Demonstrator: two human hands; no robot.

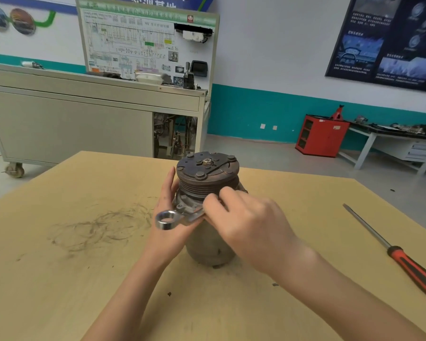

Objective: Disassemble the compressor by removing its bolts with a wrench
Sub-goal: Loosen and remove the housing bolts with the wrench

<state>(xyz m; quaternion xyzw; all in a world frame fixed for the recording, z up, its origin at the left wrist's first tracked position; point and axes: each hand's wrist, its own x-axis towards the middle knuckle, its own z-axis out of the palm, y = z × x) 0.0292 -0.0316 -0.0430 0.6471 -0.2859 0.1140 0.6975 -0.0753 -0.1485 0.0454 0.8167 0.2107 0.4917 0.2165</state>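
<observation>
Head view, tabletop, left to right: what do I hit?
scuff marks → wrench (ring end sticking out left) → compressor → screwdriver

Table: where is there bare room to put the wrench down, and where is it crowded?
The table is bare left of the compressor, but for dark scuff marks, and between the right hand and the screwdriver. It is crowded around the compressor: the left hand rests against it and the right hand holds the wrench.
</observation>
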